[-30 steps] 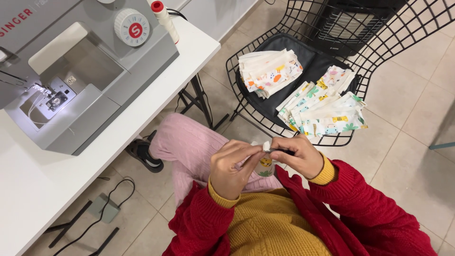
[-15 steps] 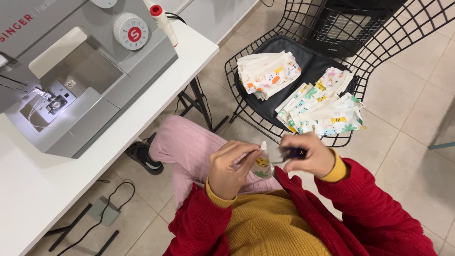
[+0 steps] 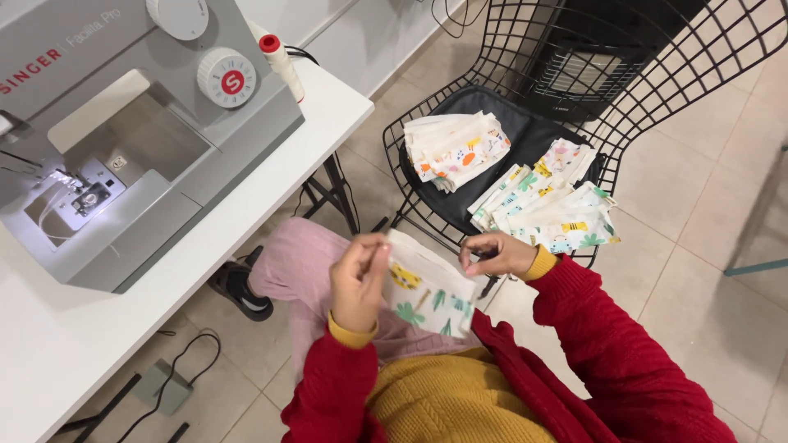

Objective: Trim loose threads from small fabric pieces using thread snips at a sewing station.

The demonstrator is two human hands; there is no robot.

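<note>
Both arms are bent at the elbow and drawn in over the lap, forearms angling toward each other, in red sleeves with yellow cuffs showing at the wrists. The left hand (image 3: 359,283) is raised with its back toward the camera, fingers curled, thumb and forefinger pinched together at the top. The right hand (image 3: 497,255) sits slightly higher and farther out, palm turned down, fingers bent inward and closed in a pinch at the tips. The hands are near each other but apart, not touching. The right wrist is flexed; the left is nearly straight.
</note>
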